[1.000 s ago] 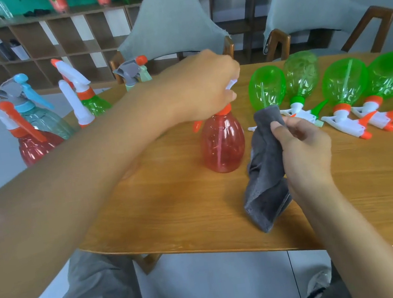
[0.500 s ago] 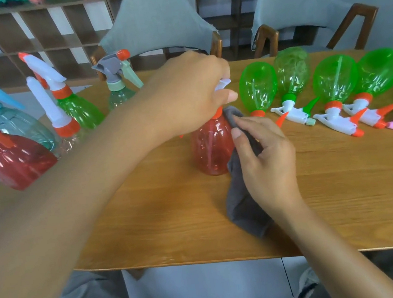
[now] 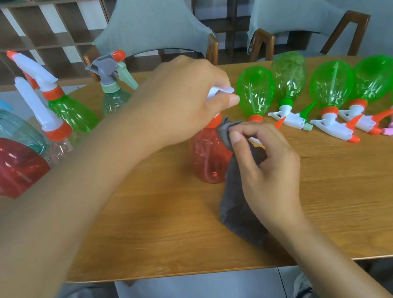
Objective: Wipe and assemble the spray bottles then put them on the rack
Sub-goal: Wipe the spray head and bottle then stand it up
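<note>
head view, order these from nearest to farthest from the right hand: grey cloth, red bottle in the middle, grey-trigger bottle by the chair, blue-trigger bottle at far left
1. grey cloth, pinched in the right hand
2. red bottle, just left of that hand, against the cloth
3. grey-trigger bottle, back left near the chair
4. blue-trigger bottle, far left edge

Eleven spray bottles (image 3: 210,157), perhaps more offscreen, one cloth (image 3: 239,208), two chairs (image 3: 149,22).

left hand (image 3: 184,100) gripping red spray bottle (image 3: 207,157) top, right hand (image 3: 268,174) pressing grey cloth (image 3: 238,208) against it, wooden table (image 3: 149,217)
</note>
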`<action>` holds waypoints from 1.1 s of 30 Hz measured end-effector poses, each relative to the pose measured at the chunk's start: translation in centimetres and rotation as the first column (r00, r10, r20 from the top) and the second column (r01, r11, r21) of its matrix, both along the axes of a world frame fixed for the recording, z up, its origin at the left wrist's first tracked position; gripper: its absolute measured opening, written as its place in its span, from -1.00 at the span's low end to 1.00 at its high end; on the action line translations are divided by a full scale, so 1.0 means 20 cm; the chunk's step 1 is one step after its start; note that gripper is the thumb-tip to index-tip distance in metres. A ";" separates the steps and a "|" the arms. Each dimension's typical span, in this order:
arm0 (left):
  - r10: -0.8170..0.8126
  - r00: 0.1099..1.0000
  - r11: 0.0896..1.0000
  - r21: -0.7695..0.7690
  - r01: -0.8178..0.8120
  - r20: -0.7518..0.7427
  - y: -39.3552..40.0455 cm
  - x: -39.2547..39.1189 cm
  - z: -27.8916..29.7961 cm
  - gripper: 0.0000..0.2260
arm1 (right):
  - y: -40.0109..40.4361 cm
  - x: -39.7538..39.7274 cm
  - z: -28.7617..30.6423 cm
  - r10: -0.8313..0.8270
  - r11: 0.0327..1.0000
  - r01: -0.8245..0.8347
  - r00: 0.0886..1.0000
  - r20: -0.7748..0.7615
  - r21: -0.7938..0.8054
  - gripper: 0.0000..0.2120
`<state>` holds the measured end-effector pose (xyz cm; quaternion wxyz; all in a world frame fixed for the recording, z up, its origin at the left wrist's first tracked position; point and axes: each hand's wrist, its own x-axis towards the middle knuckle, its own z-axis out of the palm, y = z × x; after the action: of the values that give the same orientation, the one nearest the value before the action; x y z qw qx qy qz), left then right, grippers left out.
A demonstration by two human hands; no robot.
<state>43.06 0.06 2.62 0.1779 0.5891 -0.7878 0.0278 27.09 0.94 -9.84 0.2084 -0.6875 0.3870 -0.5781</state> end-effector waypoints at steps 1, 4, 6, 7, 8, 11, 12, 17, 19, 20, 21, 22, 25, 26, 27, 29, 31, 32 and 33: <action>-0.001 1.000 1.000 -0.002 0.001 0.002 0.00 0.00 0.00 -0.55 | -0.01 0.01 0.01 -0.010 1.000 0.010 1.000 0.000 0.025 -0.92; 0.001 1.000 1.000 -0.013 -0.001 0.008 0.00 0.00 0.00 -0.58 | -0.03 0.02 0.02 -0.029 0.998 0.030 0.999 -0.016 0.054 -0.93; -0.004 1.000 1.000 -0.017 0.004 0.001 0.00 0.00 0.00 -0.59 | -0.03 0.02 0.04 -0.030 0.999 0.032 0.998 -0.050 0.038 -0.92; -0.010 1.000 1.000 -0.018 0.010 -0.003 0.00 0.00 0.00 -0.61 | -0.04 0.01 0.05 -0.024 0.999 0.027 0.996 -0.084 0.033 -0.92; -0.021 1.000 1.000 -0.020 0.020 -0.003 0.00 0.00 0.00 -0.64 | -0.04 0.00 0.06 -0.014 0.999 0.018 0.992 -0.125 0.032 -0.91; -0.036 0.999 0.999 -0.028 0.036 0.003 -0.02 -0.02 0.00 -0.69 | -0.05 -0.04 0.08 0.007 0.998 0.005 0.977 -0.213 0.055 -0.86; -0.034 0.999 0.999 -0.034 0.034 0.003 -0.03 -0.02 -0.01 -0.68 | -0.05 -0.05 0.08 0.009 0.998 0.007 0.975 -0.221 0.069 -0.84; -0.009 1.000 1.000 -0.011 0.009 -0.021 -0.03 -0.02 0.00 -0.74 | -0.02 -0.09 0.02 0.041 0.980 0.009 0.969 -0.245 0.201 -0.74; -0.001 1.000 1.000 -0.009 0.001 -0.027 -0.02 -0.01 0.00 -0.74 | -0.02 -0.10 -0.01 0.050 0.972 0.014 0.964 -0.262 0.237 -0.69; 0.004 1.000 1.000 -0.009 -0.004 -0.028 -0.02 -0.01 0.00 -0.74 | -0.02 -0.10 -0.03 0.055 0.967 0.017 0.960 -0.276 0.253 -0.67; 0.011 1.000 1.000 -0.005 -0.011 -0.029 -0.02 -0.01 0.00 -0.75 | -0.01 -0.10 -0.04 0.063 0.963 0.018 0.955 -0.290 0.270 -0.65; 0.017 0.999 1.000 0.004 -0.017 -0.032 -0.02 -0.01 0.00 -0.75 | -0.01 -0.10 -0.06 0.072 0.957 0.018 0.951 -0.300 0.289 -0.63; 0.019 0.999 1.000 0.017 -0.018 -0.038 -0.01 -0.02 0.02 -0.74 | 0.00 -0.11 -0.09 0.082 0.945 0.025 0.946 -0.313 0.325 -0.61; 0.017 0.999 1.000 0.017 -0.016 -0.028 -0.01 -0.02 0.03 -0.74 | 0.00 -0.11 -0.09 0.075 0.945 0.032 0.947 -0.311 0.325 -0.61; 0.020 1.000 1.000 0.015 -0.020 -0.005 0.00 -0.02 0.03 -0.73 | 0.00 -0.10 -0.09 0.068 0.945 0.037 0.949 -0.306 0.325 -0.61; 0.045 0.995 0.999 -0.010 -0.044 0.091 -0.01 -0.01 0.03 -0.68 | 0.00 -0.10 -0.09 0.053 0.945 0.046 0.955 -0.290 0.325 -0.62; 0.085 0.969 0.995 -0.064 -0.072 0.232 -0.02 0.00 0.02 -0.56 | -0.01 -0.09 -0.10 0.046 0.943 0.050 0.960 -0.276 0.329 -0.64; 0.106 0.949 0.992 -0.101 -0.080 0.296 -0.02 0.00 0.01 -0.50 | -0.01 -0.09 -0.10 0.045 0.942 0.050 0.962 -0.270 0.333 -0.65; 0.127 0.928 0.987 -0.133 -0.085 0.351 -0.02 0.00 0.01 -0.46 | -0.01 -0.09 -0.10 0.043 0.941 0.050 0.964 -0.261 0.336 -0.66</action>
<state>43.07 -0.44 2.79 0.0632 0.6047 -0.7710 0.1898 25.32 0.74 -11.81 0.2692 -0.7115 0.5064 -0.4061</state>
